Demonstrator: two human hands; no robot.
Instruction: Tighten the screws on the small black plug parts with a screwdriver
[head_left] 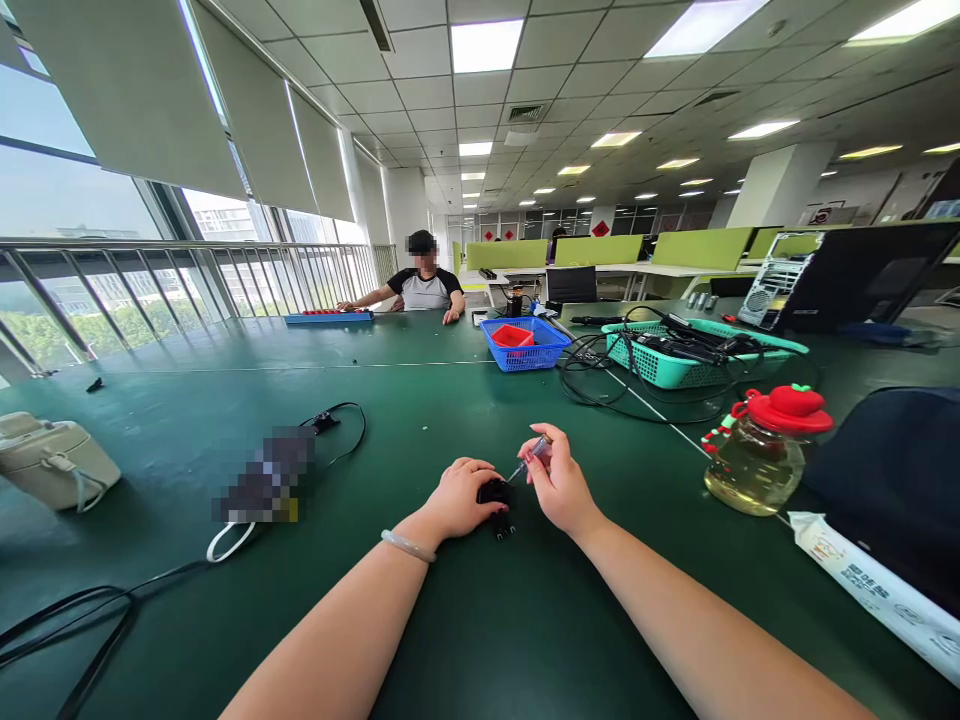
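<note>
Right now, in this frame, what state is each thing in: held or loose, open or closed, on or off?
Left hand: fingers around the black part.
Black part: held.
Right hand: gripping the screwdriver.
Screwdriver: slanted, tip at the black part; contact unclear.
Bottle: upright, lid on, liquid inside.
Blue basket: open, red tray inside.
Green basket: open, heaped.
Blinds: partly lowered.
Ceiling lights: on.
</note>
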